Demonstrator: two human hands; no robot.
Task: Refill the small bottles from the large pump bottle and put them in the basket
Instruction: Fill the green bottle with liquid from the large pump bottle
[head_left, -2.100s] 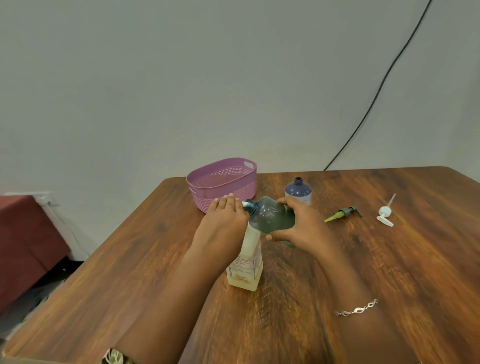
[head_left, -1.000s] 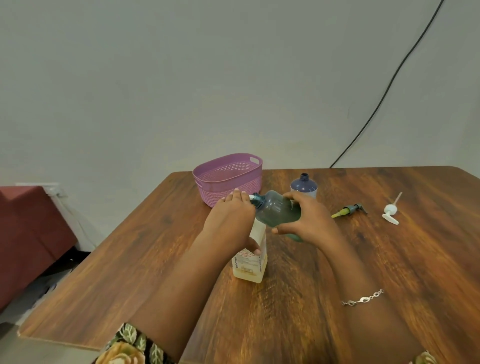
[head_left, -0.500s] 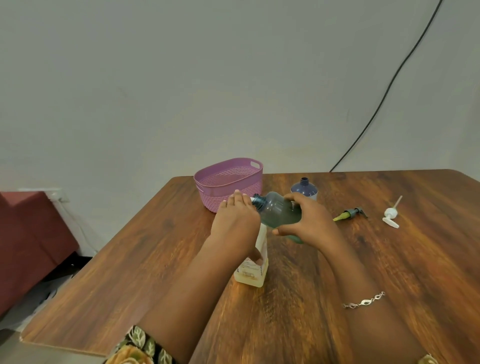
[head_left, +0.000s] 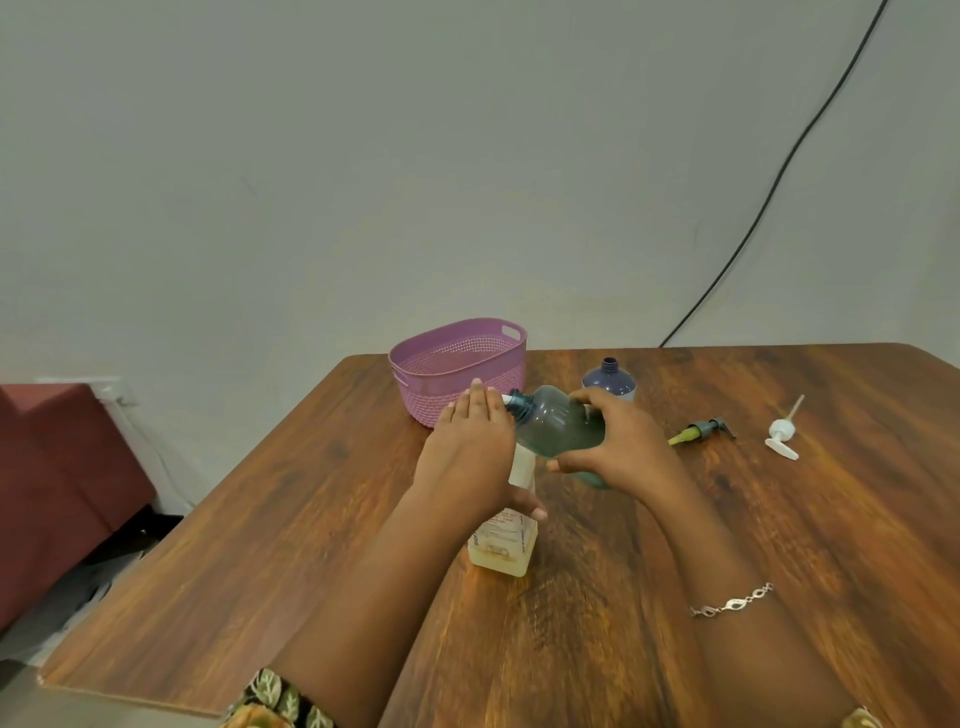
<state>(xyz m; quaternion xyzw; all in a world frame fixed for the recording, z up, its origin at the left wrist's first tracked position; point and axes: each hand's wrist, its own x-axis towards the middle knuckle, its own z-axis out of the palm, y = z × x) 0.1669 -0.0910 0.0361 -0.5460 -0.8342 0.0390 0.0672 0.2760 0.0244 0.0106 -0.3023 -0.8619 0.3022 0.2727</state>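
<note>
Head camera: grips translucent teal plastic small bottle (head_left: 558, 428) sideways in right hand (head_left: 623, 441), fingers curled round its belly, open neck brought to the nozzle just past left fingertips, presumably to catch the squirt. Presses left hand (head_left: 472, 441) flat on clear square large pump bottle (head_left: 504, 540), fingers straight and together, thumb low against it. Beyond left fingertips, perforated lilac plastic basket (head_left: 441, 395); behind right fingers, uncapped dark-blue bottle (head_left: 609, 379), probably awaiting refill; further right, grey pump top (head_left: 701, 430) and white pump top (head_left: 781, 435).

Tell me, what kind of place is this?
Probably a room in someone's home. There is a wooden table in front of a plain wall, what looks like a dark red seat beside it, and a purple basket on the table.
</note>
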